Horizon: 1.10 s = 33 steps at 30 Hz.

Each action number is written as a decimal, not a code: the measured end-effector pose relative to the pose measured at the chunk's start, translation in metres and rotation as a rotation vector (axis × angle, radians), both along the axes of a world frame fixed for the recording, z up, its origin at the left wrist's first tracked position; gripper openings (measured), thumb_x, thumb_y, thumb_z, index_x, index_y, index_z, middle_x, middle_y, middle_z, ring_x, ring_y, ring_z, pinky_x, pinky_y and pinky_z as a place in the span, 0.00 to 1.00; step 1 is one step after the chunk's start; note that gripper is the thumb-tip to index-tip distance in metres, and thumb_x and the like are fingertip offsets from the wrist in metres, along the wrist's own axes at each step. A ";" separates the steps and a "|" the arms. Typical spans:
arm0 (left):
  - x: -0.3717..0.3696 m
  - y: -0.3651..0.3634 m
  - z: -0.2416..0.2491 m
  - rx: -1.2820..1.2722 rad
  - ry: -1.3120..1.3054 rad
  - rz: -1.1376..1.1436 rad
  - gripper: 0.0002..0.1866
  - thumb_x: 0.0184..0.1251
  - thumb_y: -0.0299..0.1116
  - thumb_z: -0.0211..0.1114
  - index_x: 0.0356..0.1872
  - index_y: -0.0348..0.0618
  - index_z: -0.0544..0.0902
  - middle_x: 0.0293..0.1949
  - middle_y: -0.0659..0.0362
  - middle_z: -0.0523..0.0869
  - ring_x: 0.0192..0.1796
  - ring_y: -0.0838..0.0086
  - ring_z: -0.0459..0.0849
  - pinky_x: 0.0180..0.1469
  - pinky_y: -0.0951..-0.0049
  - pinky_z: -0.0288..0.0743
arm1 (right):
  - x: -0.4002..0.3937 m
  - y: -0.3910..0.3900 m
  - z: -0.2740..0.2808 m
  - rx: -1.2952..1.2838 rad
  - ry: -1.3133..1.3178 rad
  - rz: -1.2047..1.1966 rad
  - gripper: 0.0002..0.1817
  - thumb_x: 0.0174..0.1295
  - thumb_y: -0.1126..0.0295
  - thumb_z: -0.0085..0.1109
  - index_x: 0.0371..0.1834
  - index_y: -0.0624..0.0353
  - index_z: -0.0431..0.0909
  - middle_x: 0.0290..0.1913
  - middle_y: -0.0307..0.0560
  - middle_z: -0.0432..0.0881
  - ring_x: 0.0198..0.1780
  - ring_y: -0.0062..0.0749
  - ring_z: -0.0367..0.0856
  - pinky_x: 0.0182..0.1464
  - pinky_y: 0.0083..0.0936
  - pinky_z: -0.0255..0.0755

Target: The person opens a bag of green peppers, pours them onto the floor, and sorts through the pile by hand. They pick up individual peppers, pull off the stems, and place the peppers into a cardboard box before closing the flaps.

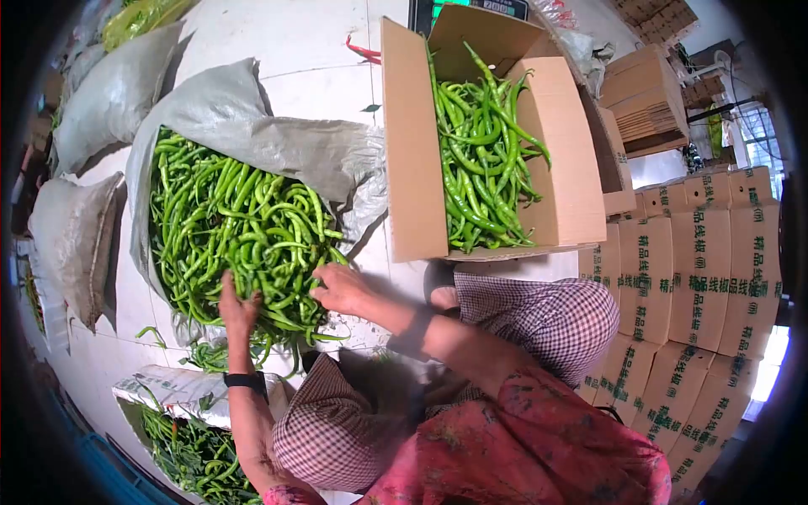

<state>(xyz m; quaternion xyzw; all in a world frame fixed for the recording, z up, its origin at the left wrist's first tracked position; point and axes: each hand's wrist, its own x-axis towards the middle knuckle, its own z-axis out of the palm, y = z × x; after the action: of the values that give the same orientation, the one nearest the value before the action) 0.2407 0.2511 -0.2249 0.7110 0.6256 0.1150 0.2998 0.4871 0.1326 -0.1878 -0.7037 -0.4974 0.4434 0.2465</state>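
Observation:
A grey woven sack (219, 109) lies open on the floor at the left, full of long green peppers (244, 219). My left hand (239, 305) touches the peppers at the sack's near edge, its fingers apart. At the right side of the same pile, my right hand (338, 289) rests with its fingers curled at the peppers; what they hold, if anything, is hidden. An open cardboard box (566, 160) stands right of the sack, with green peppers (484, 160) inside.
Closed grey sacks (109, 101) lie at the far left. A white box (181, 391) with green peppers and leaves sits at the lower left. Printed cartons (699, 278) are stacked at the right. A scale (505, 7) stands behind the open box, and red peppers (362, 52) lie on the floor.

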 end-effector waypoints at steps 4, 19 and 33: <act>0.003 -0.033 -0.014 0.046 -0.093 -0.170 0.40 0.45 0.29 0.76 0.62 0.32 0.69 0.49 0.46 0.84 0.48 0.60 0.83 0.53 0.67 0.75 | 0.017 -0.009 0.016 -0.049 0.145 -0.108 0.19 0.60 0.61 0.61 0.50 0.60 0.78 0.47 0.55 0.83 0.51 0.44 0.82 0.57 0.34 0.73; 0.029 -0.048 0.128 -0.254 -0.517 0.245 0.20 0.59 0.35 0.66 0.50 0.36 0.78 0.35 0.59 0.82 0.36 0.76 0.78 0.38 0.72 0.74 | 0.126 0.026 0.304 0.563 0.155 0.638 0.20 0.62 0.56 0.60 0.48 0.61 0.79 0.37 0.52 0.84 0.38 0.36 0.83 0.40 0.33 0.76; 0.026 -0.089 0.259 -0.284 -0.876 0.277 0.22 0.62 0.32 0.64 0.54 0.32 0.71 0.31 0.63 0.74 0.26 0.81 0.70 0.28 0.79 0.69 | 0.346 0.024 0.138 -0.113 -0.607 -0.185 0.62 0.38 0.42 0.76 0.67 0.75 0.54 0.61 0.71 0.72 0.63 0.57 0.72 0.65 0.38 0.66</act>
<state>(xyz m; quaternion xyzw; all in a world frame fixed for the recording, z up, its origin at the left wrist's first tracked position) 0.2670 0.1616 0.0344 0.4575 0.5388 0.3561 0.6112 0.8331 0.1567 -0.0494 -0.8588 -0.4565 0.2158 0.0865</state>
